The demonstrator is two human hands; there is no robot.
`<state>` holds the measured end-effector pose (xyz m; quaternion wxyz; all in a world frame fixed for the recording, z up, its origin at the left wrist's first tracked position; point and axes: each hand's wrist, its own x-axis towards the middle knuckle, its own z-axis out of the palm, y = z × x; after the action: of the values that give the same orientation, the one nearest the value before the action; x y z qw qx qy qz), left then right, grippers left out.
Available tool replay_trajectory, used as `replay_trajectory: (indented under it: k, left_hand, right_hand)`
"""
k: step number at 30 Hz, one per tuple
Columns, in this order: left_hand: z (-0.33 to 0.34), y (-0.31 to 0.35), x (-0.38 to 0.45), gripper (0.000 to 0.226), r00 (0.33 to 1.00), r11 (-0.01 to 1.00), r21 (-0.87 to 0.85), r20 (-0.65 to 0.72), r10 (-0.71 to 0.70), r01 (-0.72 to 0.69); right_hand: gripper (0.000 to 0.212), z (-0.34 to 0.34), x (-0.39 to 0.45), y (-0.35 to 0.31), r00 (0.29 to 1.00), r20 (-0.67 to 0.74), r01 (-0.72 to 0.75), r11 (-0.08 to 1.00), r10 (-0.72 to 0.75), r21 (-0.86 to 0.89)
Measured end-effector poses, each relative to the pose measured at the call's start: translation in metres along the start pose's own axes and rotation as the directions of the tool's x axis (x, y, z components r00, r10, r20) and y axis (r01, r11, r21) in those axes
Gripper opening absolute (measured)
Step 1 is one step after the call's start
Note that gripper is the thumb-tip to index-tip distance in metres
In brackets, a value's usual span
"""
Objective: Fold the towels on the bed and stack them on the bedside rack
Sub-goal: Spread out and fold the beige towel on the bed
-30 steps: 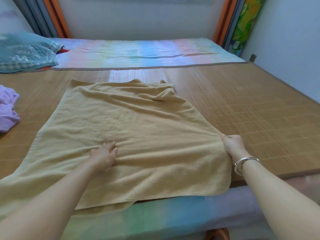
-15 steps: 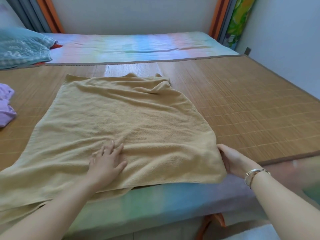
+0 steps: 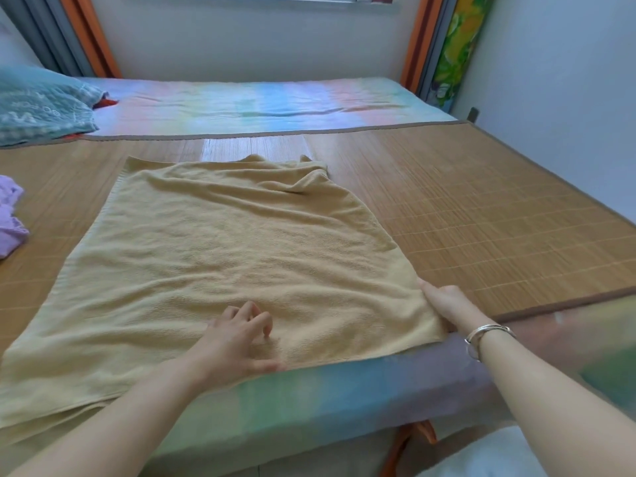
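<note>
A large yellow towel (image 3: 223, 256) lies spread on the bamboo mat (image 3: 481, 208) of the bed, wrinkled at its far right corner, its near left part hanging over the bed's edge. My left hand (image 3: 241, 335) rests on the towel near its front edge, fingers slightly curled, thumb at the hem. My right hand (image 3: 447, 301) grips the towel's right edge near the front corner; a silver bracelet sits on that wrist. A crumpled purple towel (image 3: 10, 218) lies at the far left of the mat. The bedside rack is out of view.
A teal pillow (image 3: 41, 105) sits at the back left on the pastel striped sheet (image 3: 258, 105). Walls close the room behind and to the right, with curtains (image 3: 423, 39) in the corners. The mattress side (image 3: 344, 383) faces me.
My left hand has slid right and toward the front edge of the yellow towel. My right hand has moved down the right edge toward the front corner. The camera view shifted slightly.
</note>
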<state>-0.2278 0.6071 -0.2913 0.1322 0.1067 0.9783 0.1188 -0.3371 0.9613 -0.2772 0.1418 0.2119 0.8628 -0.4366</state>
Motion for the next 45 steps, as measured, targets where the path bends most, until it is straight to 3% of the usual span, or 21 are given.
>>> replay_trajectory:
  k: [2,4,8,12,16,19,25,29,34,40,42,44,45]
  left_hand:
    - [0.002,0.001,-0.001,0.05,0.998,0.996,0.075,-0.003,0.056,-0.055]
    - [0.005,0.004,-0.001,0.033,0.992,0.988,0.102,-0.029,0.119,-0.115]
    - [0.0,0.01,-0.001,0.013,0.989,0.986,-0.077,-0.046,0.142,-0.146]
    - [-0.006,0.01,0.0,0.018,0.991,0.982,-0.153,0.052,0.124,-0.115]
    - [-0.008,0.013,0.002,0.033,0.995,0.982,-0.172,0.038,0.087,-0.079]
    - [-0.02,0.014,0.011,0.04,1.0,0.956,-0.294,0.015,-0.02,0.023]
    - [-0.05,-0.009,0.055,0.012,0.964,0.937,-0.333,-0.197,-0.177,0.104]
    - [-0.071,-0.035,0.102,0.021,0.94,0.921,-0.341,-0.208,-0.271,0.19]
    - [-0.09,-0.066,0.179,0.026,0.915,0.883,-0.406,-0.211,-0.343,0.237]
    - [-0.096,-0.088,0.281,0.031,0.912,0.902,-0.386,-0.271,-0.309,0.191]
    - [-0.096,-0.097,0.317,0.033,0.902,0.91,-0.369,-0.299,-0.312,0.192]
    - [-0.094,-0.105,0.343,0.033,0.883,0.904,-0.379,-0.332,-0.331,0.197]
    - [-0.091,-0.108,0.35,0.038,0.877,0.899,-0.379,-0.328,-0.35,0.217]
  right_hand:
    - [0.044,0.003,0.002,0.007,0.997,0.072,-0.039,0.998,0.035,0.058]
    - [0.028,0.004,-0.002,0.008,0.999,0.029,0.032,0.998,-0.034,0.058]
    - [0.022,0.002,-0.013,0.011,0.979,-0.102,0.16,0.978,-0.174,-0.136]
    - [0.045,0.003,-0.024,0.014,0.983,-0.081,0.089,0.82,-0.162,-0.566]
    - [0.033,0.01,-0.027,0.003,0.951,-0.168,0.054,0.676,-0.259,-0.735]
    - [0.044,0.016,-0.02,-0.011,0.92,-0.119,0.143,0.601,-0.374,-0.786]
    - [0.041,0.05,0.019,-0.074,0.896,-0.03,0.312,0.676,-0.443,-0.667]
    - [0.041,0.074,0.057,-0.119,0.873,-0.002,0.38,0.682,-0.488,-0.625]
    - [0.034,0.093,0.12,-0.168,0.842,-0.079,0.44,0.762,-0.534,-0.475]
    - [0.023,0.098,0.209,-0.209,0.843,-0.145,0.464,0.836,-0.518,-0.293]
    - [0.021,0.102,0.236,-0.22,0.879,-0.093,0.435,0.865,-0.468,-0.249]
    - [0.019,0.106,0.25,-0.23,0.932,0.072,0.361,0.92,-0.354,-0.154]
    - [0.034,0.107,0.254,-0.236,0.948,0.151,0.301,0.945,-0.281,-0.129]
